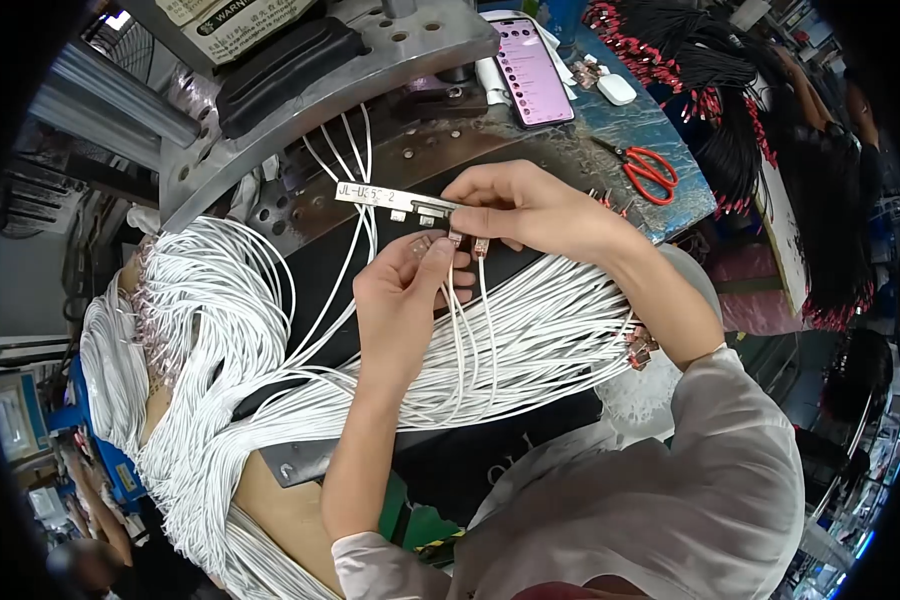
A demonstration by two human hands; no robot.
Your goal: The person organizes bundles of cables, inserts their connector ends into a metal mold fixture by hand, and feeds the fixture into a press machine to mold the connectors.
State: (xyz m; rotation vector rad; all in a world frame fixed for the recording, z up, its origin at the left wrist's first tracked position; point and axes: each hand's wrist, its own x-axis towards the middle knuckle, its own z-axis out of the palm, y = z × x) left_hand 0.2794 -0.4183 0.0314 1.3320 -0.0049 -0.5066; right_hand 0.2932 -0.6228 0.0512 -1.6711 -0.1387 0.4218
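Note:
A flat metal strip [375, 195] marked "JL-U" lies slanted in front of the machine, its right end pinched between the thumb and fingers of my right hand [530, 208]. Small square connectors sit along its lower edge. My left hand [402, 295], just below, has its thumb and fingers closed on a small connector [456, 238] with white cable running down from it. Another copper-coloured connector [481, 247] hangs just right of it on its own white cable. Beneath both hands spreads a large bundle of white cables [530, 330].
A press machine [320, 85] stands at the upper left. On the blue bench are a phone [532, 75], red-handled scissors [650, 175] and a white case [617, 89]. More white cables [215, 300] pile at left. Black cables [735, 150] hang at right. A co-worker [100, 520] is at lower left.

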